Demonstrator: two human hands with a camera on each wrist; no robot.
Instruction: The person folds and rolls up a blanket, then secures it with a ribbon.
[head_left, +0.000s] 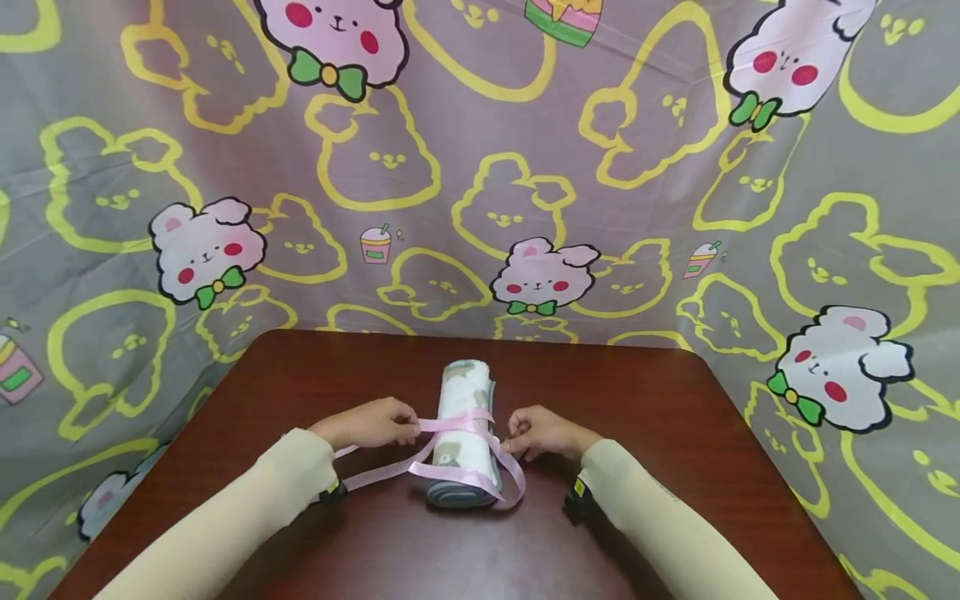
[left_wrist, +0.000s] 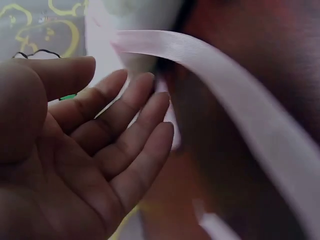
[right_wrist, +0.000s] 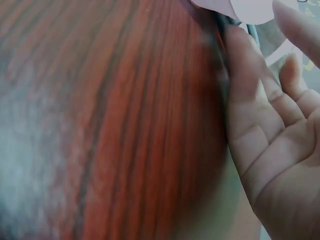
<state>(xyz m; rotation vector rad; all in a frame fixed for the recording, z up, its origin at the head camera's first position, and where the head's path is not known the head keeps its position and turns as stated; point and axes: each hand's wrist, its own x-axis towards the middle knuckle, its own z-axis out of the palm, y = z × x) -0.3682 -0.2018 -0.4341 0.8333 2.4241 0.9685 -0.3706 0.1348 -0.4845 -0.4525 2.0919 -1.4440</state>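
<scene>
Evidently part-way, the left hand (head_left: 378,422), thumb apart from slack fingers, is at pink ribbon (head_left: 457,477) already looped round the rolled towel (head_left: 460,392) mid-worktop (head_left: 637,400), loose tails seemingly unknotted, while whether the right hand (head_left: 546,433) beside it pinches ribbon I cannot tell.

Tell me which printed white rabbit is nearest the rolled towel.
The rabbit just above the far edge of the table, slightly right of the towel; the other white rabbits sit higher or well out to either side.
</scene>
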